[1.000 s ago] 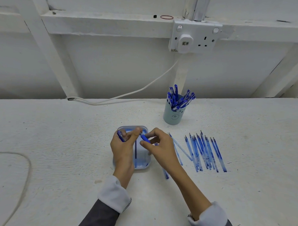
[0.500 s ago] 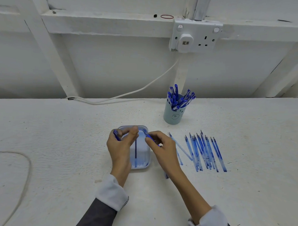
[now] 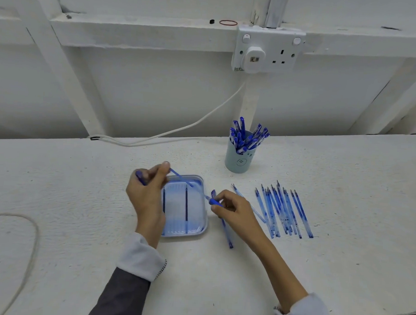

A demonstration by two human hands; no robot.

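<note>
Over the far corner of the tray (image 3: 185,235) on the table (image 3: 78,190), the left hand (image 3: 149,193) is pinching one end of a pen (image 3: 181,178) with curled fingers. The right hand (image 3: 233,209), fingers bent, is pinching the other end just beside the tray's right rim. Two dark refills (image 3: 186,203) are lying in the tray, and a row of barrels (image 3: 283,211) is lying to the right, near a cup (image 3: 237,162) of pens.

Open toward surface's (image 3: 71,188) left edge; blocked by tray (image 3: 196,213) mid-front, pen row (image 3: 283,211) toward right edge, cup (image 3: 237,162) near back edge.
</note>
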